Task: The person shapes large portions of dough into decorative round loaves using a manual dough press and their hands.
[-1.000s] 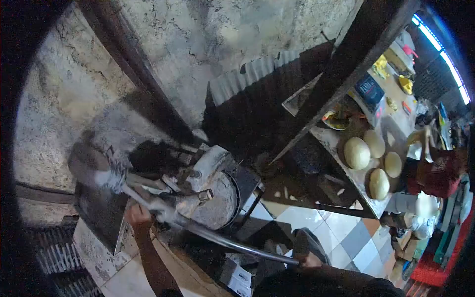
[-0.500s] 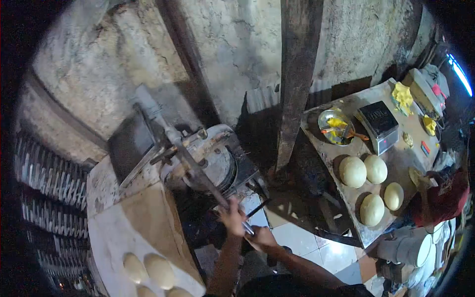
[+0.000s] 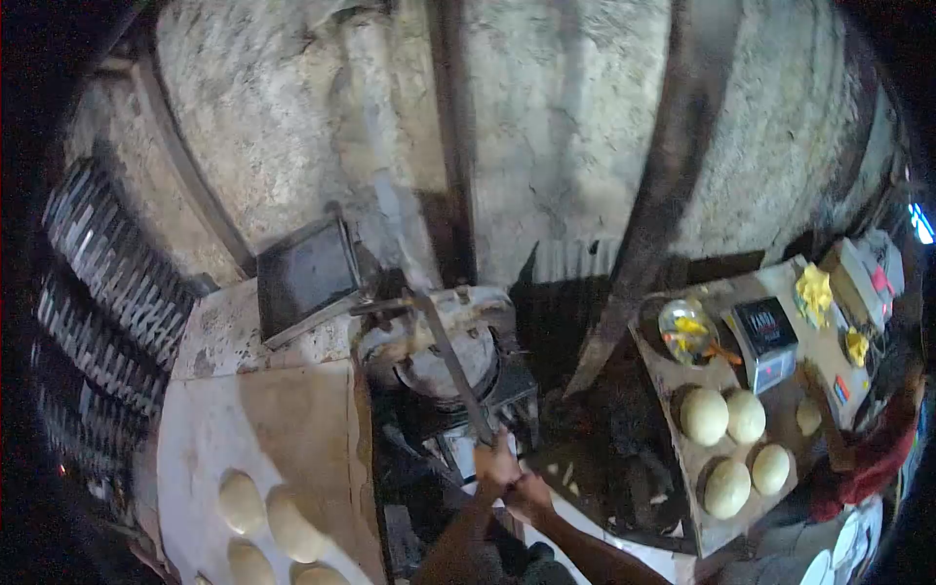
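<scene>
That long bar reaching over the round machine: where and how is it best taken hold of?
Probably by the near, lower end of the bar, coming from the person's side and wrapping around it. It's slim and slopes up and away over the machine toward the wall, so this end looks easiest to reach. The left hand closes there, the right hand just below.

A pale, smooth-topped counter (image 3: 205, 419) at eight o'clock and a worn grey-brown counter (image 3: 819, 343) at four, both loaded.
The first carries smooth, pale oval dough rounds (image 3: 295, 525) at seven and a dark, flat rectangular tray (image 3: 307, 278) at nine; the second holds four cream-coloured dough balls (image 3: 704, 416) at four, with a round metal bowl of yellow pieces (image 3: 675, 349), a boxy black-topped scale (image 3: 763, 341) and a crumpled yellow lump (image 3: 814, 292) around three.
</scene>
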The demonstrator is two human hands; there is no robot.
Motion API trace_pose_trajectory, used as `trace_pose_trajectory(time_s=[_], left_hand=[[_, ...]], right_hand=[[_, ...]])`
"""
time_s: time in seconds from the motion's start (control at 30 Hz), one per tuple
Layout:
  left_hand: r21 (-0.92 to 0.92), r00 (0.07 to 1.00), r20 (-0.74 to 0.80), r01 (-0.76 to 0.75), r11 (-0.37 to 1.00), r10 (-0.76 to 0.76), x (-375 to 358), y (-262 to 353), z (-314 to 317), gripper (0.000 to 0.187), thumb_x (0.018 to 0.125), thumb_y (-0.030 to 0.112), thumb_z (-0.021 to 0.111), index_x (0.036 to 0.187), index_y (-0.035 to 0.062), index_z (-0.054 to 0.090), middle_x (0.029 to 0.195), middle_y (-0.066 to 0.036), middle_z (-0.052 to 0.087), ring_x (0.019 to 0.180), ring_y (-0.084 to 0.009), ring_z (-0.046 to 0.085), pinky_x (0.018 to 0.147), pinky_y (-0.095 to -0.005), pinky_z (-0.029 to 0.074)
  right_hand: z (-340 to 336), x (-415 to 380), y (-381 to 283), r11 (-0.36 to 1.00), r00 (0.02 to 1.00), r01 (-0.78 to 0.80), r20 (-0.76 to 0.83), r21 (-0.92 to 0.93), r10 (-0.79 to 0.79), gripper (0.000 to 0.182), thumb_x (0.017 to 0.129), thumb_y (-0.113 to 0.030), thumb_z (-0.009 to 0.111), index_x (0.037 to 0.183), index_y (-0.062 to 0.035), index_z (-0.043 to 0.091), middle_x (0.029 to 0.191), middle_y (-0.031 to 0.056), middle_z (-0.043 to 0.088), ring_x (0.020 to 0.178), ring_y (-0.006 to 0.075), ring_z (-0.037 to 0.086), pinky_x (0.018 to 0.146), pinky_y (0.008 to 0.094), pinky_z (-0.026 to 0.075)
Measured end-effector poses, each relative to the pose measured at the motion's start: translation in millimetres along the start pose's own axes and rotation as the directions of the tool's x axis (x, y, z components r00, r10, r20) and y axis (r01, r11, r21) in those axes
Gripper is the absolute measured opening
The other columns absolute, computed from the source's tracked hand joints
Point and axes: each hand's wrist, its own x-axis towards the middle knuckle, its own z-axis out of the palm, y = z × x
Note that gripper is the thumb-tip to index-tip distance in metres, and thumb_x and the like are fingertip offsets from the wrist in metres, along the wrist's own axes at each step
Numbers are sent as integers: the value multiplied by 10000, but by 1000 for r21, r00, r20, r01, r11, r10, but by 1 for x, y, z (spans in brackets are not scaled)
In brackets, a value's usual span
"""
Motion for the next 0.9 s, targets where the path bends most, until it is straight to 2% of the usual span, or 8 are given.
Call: trace_pose_trajectory(time_s=[0.13,0.27,0.43,0.6,0.7,0.77,0.83,0.9], left_hand=[[94,964,-54,-254,963,260,33,-68,7,439,979,412,613,735,57,529,527,-29,483,439,-176,490,414,-373,364],[-250,969,247,37,967,26,22,-53,-13,444,970,419,634,695,88,526,506,-32,485,430,-157,509,394,-352,386],[-385,819,564,377,842,-109,4,5,-9,415,975,375,612,703,87,490,522,-42,464,424,-194,496,392,-355,386],[313,986,79,-165,935,147,43,-93,7,587,945,578,528,781,20,603,550,-130,536,502,-311,576,469,-452,455],[615,995,103,-50,787,-17,31,-59,-5,711,914,677,498,783,-2,663,593,-198,604,606,-406,647,549,-490,501],[358,938,-210,-190,914,277,30,-80,35,730,914,685,495,728,-4,649,562,-185,586,577,-406,636,539,-489,502],[24,978,-146,-148,989,150,17,-90,37,703,920,656,520,695,-2,628,529,-159,555,535,-388,611,510,-485,481],[-273,885,447,276,922,-133,26,-62,26,635,934,590,573,686,5,599,495,-119,511,481,-351,571,463,-477,436]], right_hand=[[46,-2,55,996,975,67,-216,51,-54,365,777,-390,707,860,-34,706,693,187,674,669,386,673,626,490,530],[36,5,68,972,985,167,-74,168,-156,276,767,-244,726,861,4,648,792,208,667,700,358,675,626,448,515],[-74,-24,-51,964,977,-215,24,159,214,325,808,-306,698,913,-3,644,862,142,698,786,293,686,729,438,539],[55,48,61,976,976,-2,-211,216,49,564,857,-264,693,1291,-18,431,1189,143,588,1020,282,609,875,388,490],[68,40,78,961,965,-8,-251,275,80,653,871,-244,693,1395,-22,373,1265,143,550,1070,277,582,903,375,471],[30,19,59,981,979,-39,-191,191,76,560,861,-237,697,1300,-19,427,1157,142,561,984,276,589,842,388,470],[-8,3,18,975,984,-97,-131,199,124,469,850,-230,701,1204,-16,480,1048,142,573,898,276,597,780,402,470],[-45,3,-21,959,975,-205,-49,194,219,382,839,-223,705,1109,-13,534,939,141,585,812,275,604,719,415,470]])
